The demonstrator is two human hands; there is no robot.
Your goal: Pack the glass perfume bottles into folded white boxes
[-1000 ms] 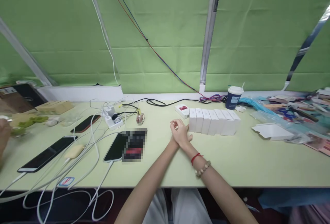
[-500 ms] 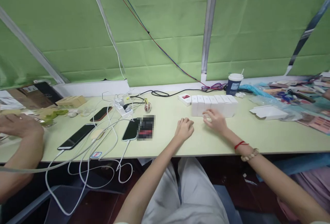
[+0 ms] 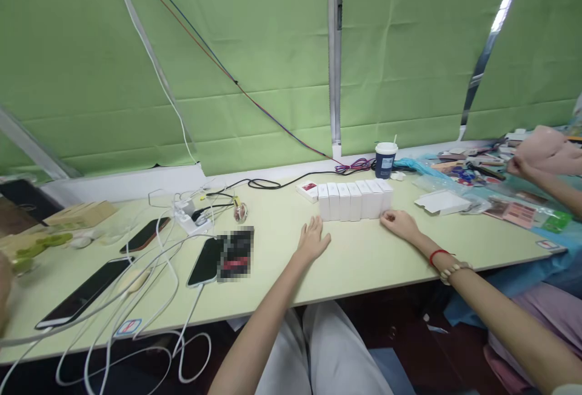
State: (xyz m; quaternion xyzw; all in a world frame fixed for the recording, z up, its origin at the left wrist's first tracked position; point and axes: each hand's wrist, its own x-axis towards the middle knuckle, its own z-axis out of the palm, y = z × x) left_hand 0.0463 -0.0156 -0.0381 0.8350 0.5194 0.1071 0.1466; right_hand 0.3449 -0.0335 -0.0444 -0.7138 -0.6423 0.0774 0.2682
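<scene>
A row of several small white boxes (image 3: 352, 202) stands upright on the table, side by side. My left hand (image 3: 313, 240) rests in front of the row's left end, fingers spread and palm down. At the right end, my right hand (image 3: 401, 225) is curled with its fingertips against or just beside the last box; nothing shows in it. Behind the left end of the row lies a flat white box with a red picture (image 3: 308, 191).
A lidded blue cup (image 3: 385, 160) stands behind the row. Phones (image 3: 85, 292), white cables and a power strip (image 3: 191, 218) cover the left side. To the right lie an open white carton (image 3: 442, 202), palettes (image 3: 518, 213) and another person's hand (image 3: 516, 166).
My right hand has moved from the front of the boxes to their right end and curled. My left hand's fingers have spread. The view has swung to the right.
</scene>
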